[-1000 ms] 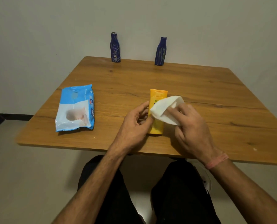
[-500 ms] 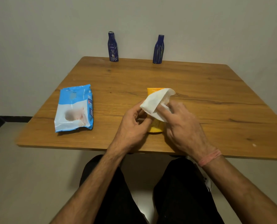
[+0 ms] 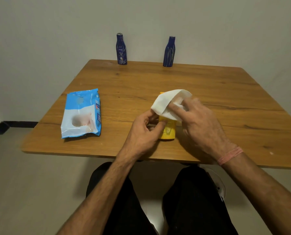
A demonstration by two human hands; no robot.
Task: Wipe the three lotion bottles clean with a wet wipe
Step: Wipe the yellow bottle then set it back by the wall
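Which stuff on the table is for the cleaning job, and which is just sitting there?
For the job:
- yellow plastic lotion bottle, held by the left hand
- white wet wipe, held by the right hand
- two dark blue lotion bottles, left and right, upright by the wall

Just sitting there:
- blue and white wipes packet
- brown wooden table

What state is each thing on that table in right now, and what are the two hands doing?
Yellow plastic lotion bottle: lying on the table, upper part under the wipe.
White wet wipe: draped over the bottle.
Left hand: grips the bottle.
Right hand: holds the wipe.
Two dark blue lotion bottles: upright at the far edge, untouched.
Blue-and-white wipe pack: lying flat, flap open.
Wooden table: bearing everything.
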